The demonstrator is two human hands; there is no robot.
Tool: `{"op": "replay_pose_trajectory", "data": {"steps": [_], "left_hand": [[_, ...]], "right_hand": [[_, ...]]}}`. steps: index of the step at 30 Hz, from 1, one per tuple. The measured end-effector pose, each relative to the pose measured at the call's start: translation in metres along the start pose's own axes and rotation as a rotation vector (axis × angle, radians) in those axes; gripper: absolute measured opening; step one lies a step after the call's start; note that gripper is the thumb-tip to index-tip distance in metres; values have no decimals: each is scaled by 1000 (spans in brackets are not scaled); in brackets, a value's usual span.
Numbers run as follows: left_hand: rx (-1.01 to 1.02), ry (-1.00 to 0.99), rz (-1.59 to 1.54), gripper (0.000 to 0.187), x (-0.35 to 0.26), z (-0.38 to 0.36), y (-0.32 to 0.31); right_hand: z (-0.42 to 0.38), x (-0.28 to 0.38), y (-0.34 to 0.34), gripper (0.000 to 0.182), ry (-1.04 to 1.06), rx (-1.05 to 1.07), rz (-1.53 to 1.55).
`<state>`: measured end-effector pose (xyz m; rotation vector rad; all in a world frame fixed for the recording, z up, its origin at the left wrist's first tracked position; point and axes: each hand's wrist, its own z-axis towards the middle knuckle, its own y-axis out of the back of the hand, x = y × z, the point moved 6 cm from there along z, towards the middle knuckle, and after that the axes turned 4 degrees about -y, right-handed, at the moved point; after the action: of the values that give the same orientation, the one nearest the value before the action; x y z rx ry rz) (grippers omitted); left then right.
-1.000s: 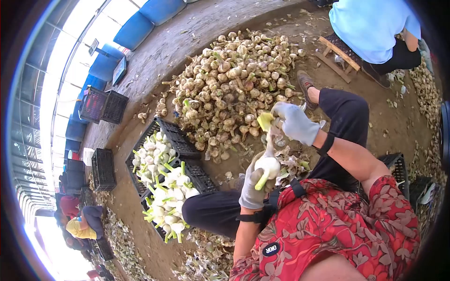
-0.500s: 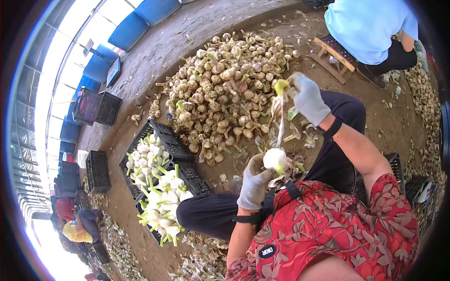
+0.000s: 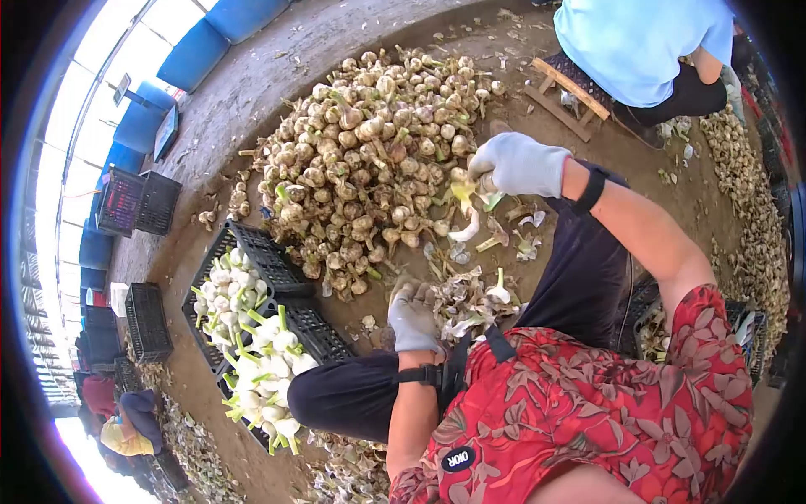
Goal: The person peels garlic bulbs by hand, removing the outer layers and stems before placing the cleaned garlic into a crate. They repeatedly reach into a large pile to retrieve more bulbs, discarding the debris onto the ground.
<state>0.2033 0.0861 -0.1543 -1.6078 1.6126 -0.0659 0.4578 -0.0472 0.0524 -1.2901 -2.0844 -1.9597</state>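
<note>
My right hand [image 3: 519, 164], in a pale glove, pinches a strip of yellow-green and whitish garlic skin [image 3: 463, 195] that hangs near the edge of the heap of unpeeled garlic [image 3: 361, 160]. Lower down, my left hand [image 3: 414, 317], also gloved, has its fingers loosely apart with nothing visible in them. It is beside a small pile of dry skins [image 3: 462, 307] between my legs. A white piece with a short green stem [image 3: 499, 291] lies on those skins. Peeled white garlic with green stems [image 3: 273, 370] fills black crates by my left knee.
Near the heap stands a black crate wall [image 3: 264, 256]. A person in a light blue shirt [image 3: 642, 46] sits beyond a low wooden stool [image 3: 573, 88]. Further black crates [image 3: 149, 322] and blue barrels [image 3: 191, 60] are at the left, with another person [image 3: 124, 435] low down.
The white bulb has left my left hand, whose fingers have loosened. My right hand has moved slightly left, still pinching skin. The view has shifted a little to the right.
</note>
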Motion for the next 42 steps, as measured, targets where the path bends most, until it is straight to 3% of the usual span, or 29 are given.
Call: {"op": "replay_pose_trajectory", "data": {"steps": [3, 5, 6, 7, 8, 10, 12, 14, 15, 16, 17, 19, 21, 24, 28, 30, 32, 33, 34, 36, 37, 38, 42], "left_hand": [[-87, 9, 208, 20, 11, 5, -2], [-53, 42, 318, 22, 26, 16, 1], [-18, 42, 491, 22, 34, 20, -2], [22, 43, 661, 23, 44, 24, -5], [65, 45, 830, 24, 56, 30, -10], [255, -5, 1109, 22, 89, 49, -18], [531, -267, 1342, 24, 137, 76, -12], [736, -319, 1723, 28, 164, 70, -41], [801, -202, 1822, 29, 183, 72, -41], [857, -220, 1884, 25, 193, 67, -49], [961, -160, 1993, 28, 216, 75, -32], [1169, -95, 2180, 32, 249, 85, -6], [1289, -113, 2290, 34, 261, 85, 6], [1357, -165, 2382, 36, 263, 80, 14], [1421, -297, 2376, 40, 253, 72, 24], [1423, -488, 2248, 42, 240, 67, 22], [1355, -551, 2081, 44, 220, 59, 9], [1146, 4, 2242, 53, 198, 44, -26], [829, 26, 2137, 58, 179, 40, -38], [458, -131, 1781, 60, 140, 29, -49], [394, -279, 1566, 57, 125, 29, -47], [344, -286, 1261, 54, 113, 30, -40], [215, -159, 697, 71, 25, -33, -91]], "right_hand": [[15, 1, -25, 31, 75, 185, -273], [20, -6, -37, 30, 126, 100, -278], [25, -11, -41, 30, 122, 84, -281], [30, -15, -45, 26, 197, -72, -212], [34, -24, -51, 26, 176, -54, -238], [38, -5, -41, 26, 127, -17, -286], [40, 9, -21, 21, 177, -57, -115], [39, 5, -9, 23, 162, -139, -114], [36, -1, -4, 25, 141, -211, -129], [27, -2, 6, 15, 276, -512, -45], [16, -7, 11, 16, 295, -561, 48], [9, -10, 18, 16, 286, -523, 85], [24, -5, 11, 20, 234, -345, -18], [23, -2, 9, 15, 289, -410, 53], [21, 4, 17, 13, 337, -483, 83], [24, 5, 15, 14, 295, -433, 82], [28, 6, 15, 18, 272, -452, 84], [32, 5, 10, 20, 241, -398, 41], [33, 4, 10, 21, 208, -386, 63], [40, 1, -2, 21, 189, -323, 52], [43, 0, -9, 23, 153, -247, 34], [43, 0, -18, 27, 121, -172, 11], [29, 12, -52, 32, 179, -109, 165]]}}
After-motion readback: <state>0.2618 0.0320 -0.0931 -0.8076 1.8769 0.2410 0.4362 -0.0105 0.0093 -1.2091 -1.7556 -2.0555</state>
